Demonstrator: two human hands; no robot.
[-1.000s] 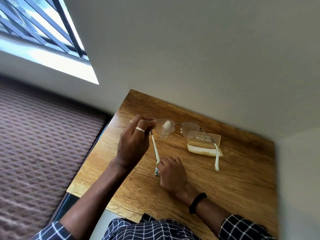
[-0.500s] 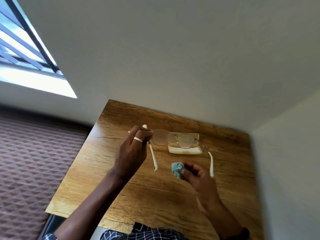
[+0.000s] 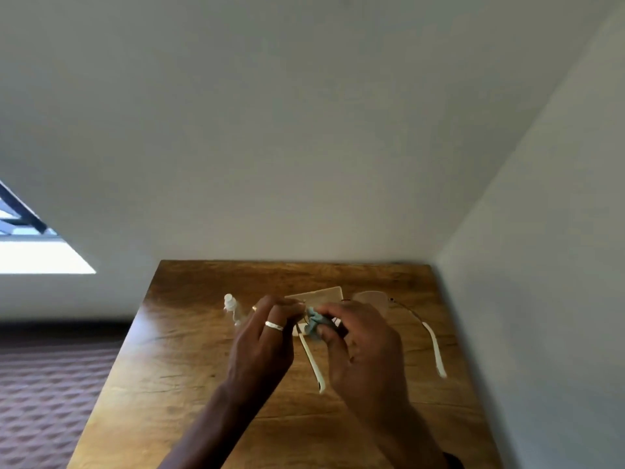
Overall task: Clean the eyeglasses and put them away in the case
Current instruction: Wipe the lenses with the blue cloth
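Thin-rimmed eyeglasses with cream temple arms are held above the wooden table. My left hand, wearing a ring, pinches the frame at its left hinge. My right hand presses a crumpled light blue cloth against the left lens, which is hidden behind cloth and fingers. The right lens shows to the right of my hands. The open cream case lies on the table behind my hands, mostly covered by them.
A small clear spray bottle with a white cap stands just left of my left hand. Walls close the table in at the back and on the right. A patterned surface lies to the left, under a window.
My right hand lifted the blue cloth off the table and brought it up to the left lens. The view tilted upward and the spray bottle came into sight.
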